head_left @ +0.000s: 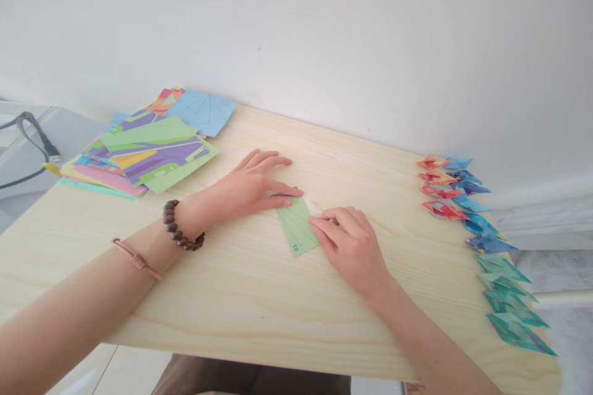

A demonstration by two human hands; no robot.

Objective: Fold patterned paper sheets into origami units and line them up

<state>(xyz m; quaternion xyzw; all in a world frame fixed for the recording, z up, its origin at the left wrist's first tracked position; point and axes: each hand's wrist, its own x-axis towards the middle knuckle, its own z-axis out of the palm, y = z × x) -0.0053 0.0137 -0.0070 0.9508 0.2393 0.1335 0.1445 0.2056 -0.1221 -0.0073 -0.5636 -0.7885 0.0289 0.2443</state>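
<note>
A small green sheet of origami paper with printed crease lines and the mark "01" lies on the table, partly folded at its far end. My left hand rests flat over that far end, thumb and forefinger touching the fold, the other fingers stretched out. At the sheet's right edge, my right hand pinches the paper between thumb and fingertips. A dark beaded bracelet and a copper-coloured bangle circle my left wrist and forearm.
A loose pile of patterned origami sheets lies at the back left. Along the right edge stand folded paper pieces in red, blue and green. A white wall borders the table. A black cable hangs at far left.
</note>
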